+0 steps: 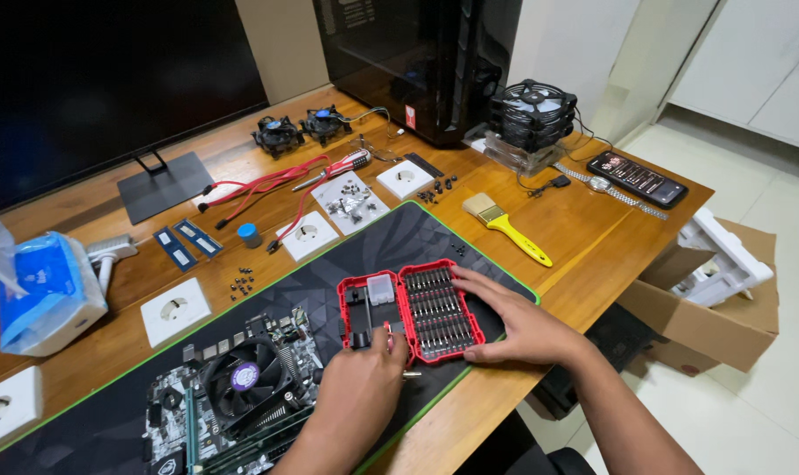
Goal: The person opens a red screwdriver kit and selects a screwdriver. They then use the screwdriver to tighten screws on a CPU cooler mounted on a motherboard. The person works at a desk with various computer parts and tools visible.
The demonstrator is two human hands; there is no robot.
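A wooden desk carries a black mat and a yellow brush.

A single head-worn camera looks steeply down and forward over the worktop from the person's seat — close enough that both forearms enter from the bottom edge, wide enough to reach the monitor and the floor at right.

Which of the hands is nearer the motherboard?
Left. The left hand sits just right of the motherboard, at the red bit case. The right hand rests on the case's far right side.
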